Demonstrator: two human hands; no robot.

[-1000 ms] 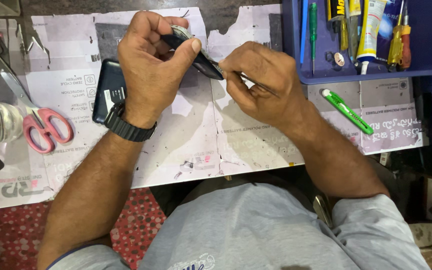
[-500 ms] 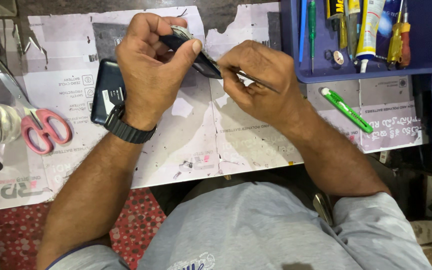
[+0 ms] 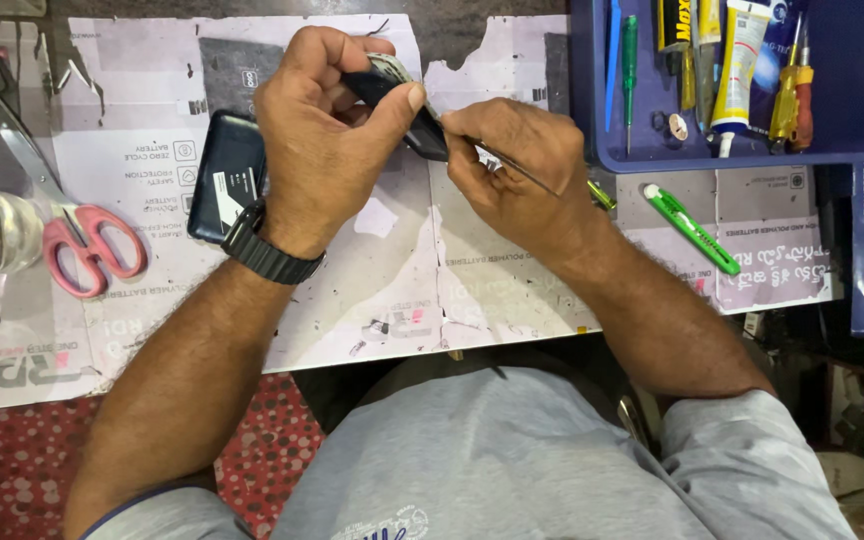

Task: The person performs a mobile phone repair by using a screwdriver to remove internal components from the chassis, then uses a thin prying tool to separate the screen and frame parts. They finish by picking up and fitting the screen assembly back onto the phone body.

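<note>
left hand grips the small black device; right hand pinches a thin tool against it.

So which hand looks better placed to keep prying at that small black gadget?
Probably the right hand: it pinches a thin metal tool at the small black gadget's edge, while the left hand grips the gadget.

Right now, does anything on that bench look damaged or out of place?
Yes. The paper sheet covering the bench is torn and ragged along its top edge, with scraps and stains. A green pen-like tool lies outside the blue tray.
</note>
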